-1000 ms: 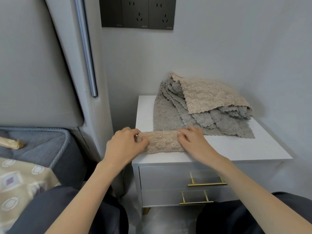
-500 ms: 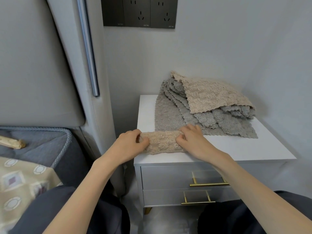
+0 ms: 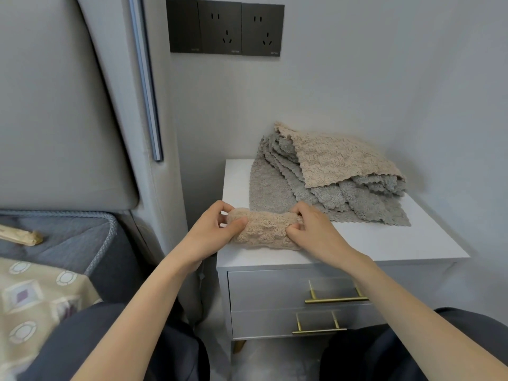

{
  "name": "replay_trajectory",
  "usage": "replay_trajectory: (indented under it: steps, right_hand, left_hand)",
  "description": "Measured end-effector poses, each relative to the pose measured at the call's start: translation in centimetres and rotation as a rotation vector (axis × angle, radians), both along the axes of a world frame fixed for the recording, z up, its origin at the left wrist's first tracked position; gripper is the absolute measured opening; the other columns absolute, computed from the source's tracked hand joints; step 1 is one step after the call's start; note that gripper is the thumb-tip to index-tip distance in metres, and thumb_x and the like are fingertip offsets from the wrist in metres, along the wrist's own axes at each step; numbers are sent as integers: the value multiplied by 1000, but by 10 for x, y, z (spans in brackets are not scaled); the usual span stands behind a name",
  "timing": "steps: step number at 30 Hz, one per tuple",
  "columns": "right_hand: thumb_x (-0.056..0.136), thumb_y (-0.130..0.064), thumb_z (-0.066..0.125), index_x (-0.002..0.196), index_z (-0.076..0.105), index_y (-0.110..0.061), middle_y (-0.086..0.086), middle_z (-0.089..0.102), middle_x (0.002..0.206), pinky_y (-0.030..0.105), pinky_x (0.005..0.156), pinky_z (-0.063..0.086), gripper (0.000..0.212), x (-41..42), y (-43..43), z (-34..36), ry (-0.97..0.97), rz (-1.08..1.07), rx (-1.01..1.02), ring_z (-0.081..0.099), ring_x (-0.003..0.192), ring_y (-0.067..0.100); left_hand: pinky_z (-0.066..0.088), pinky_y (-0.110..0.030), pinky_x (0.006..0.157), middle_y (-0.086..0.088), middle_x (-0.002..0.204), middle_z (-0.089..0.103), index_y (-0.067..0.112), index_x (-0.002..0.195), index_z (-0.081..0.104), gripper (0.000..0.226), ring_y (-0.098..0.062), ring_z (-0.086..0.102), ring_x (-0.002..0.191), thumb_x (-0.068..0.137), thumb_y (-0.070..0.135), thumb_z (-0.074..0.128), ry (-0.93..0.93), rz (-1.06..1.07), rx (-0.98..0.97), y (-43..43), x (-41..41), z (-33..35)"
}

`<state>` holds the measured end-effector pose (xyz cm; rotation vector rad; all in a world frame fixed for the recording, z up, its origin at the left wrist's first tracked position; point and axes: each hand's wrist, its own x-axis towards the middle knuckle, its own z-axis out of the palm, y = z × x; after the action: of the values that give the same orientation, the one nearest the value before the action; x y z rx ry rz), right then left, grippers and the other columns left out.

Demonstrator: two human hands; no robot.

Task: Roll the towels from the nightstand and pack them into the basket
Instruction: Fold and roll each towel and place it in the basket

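We see a beige rolled towel (image 3: 264, 229) held crosswise over the near left corner of the white bench (image 3: 384, 243), one hand at each end. The left hand (image 3: 211, 229) grips the roll's left end, its thumb lying along the near side and its fingers (image 3: 220, 206) curled over the far side. The right hand (image 3: 310, 229) grips the right end in the same way, its fingers (image 3: 299, 209) bent over the top of the roll. We cannot tell whether the underside of the roll rests on the bench or sits just off it.

Just beyond the roll, a pile of towels (image 3: 357, 199) covers the far and middle part of the bench and leans up toward the wall. Most of it is grey, fanned in overlapping scalloped edges, with one flat grey towel (image 3: 272, 188) spread on the left, its near edge touching or just behind the roll. A beige towel (image 3: 338, 163) drapes over the top of the pile.

On the near face of the bench we see two drawers, each with a brass handle (image 3: 336, 299). On the wall above is a dark socket panel (image 3: 226, 27). To the left stand a grey padded headboard (image 3: 55, 105) and a bed (image 3: 55, 237) with a patterned cover (image 3: 33, 298).
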<state>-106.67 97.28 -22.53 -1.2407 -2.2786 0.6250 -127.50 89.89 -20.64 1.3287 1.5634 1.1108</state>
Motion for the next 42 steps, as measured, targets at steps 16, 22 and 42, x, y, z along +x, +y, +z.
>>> replay_trajectory:
  steps: [16, 22, 42]
  right_hand:
    - [88, -40, 39, 103, 27, -30, -5, 42, 70, 31, 54, 33, 22, 45, -33, 72, -33, 55, 40, 37, 56, 12]
    - [85, -48, 35, 97, 28, -30, -10, 40, 74, 30, 60, 33, 22, 80, -55, 105, 27, 22, -28, 38, 62, 11]
    - [80, -42, 38, 91, 33, -25, -6, 40, 79, 8, 49, 36, 21, 240, -166, 78, 344, -302, -290, 37, 57, -2]
  left_hand:
    - [52, -36, 80, -6, 94, 66, 20, 97, 56, 17, -13, 63, 77, 85, 24, 68, -413, 20, 198, 0, 58, 45]
    - [53, -22, 63, -1, 85, 66, 17, 98, 57, 18, -8, 62, 66, 85, 22, 69, -459, -113, 210, 0, 100, 75]
    - [54, -28, 72, -1, 94, 63, 12, 102, 58, 25, -12, 63, 82, 84, 26, 70, -307, -437, 145, -43, 275, 67]
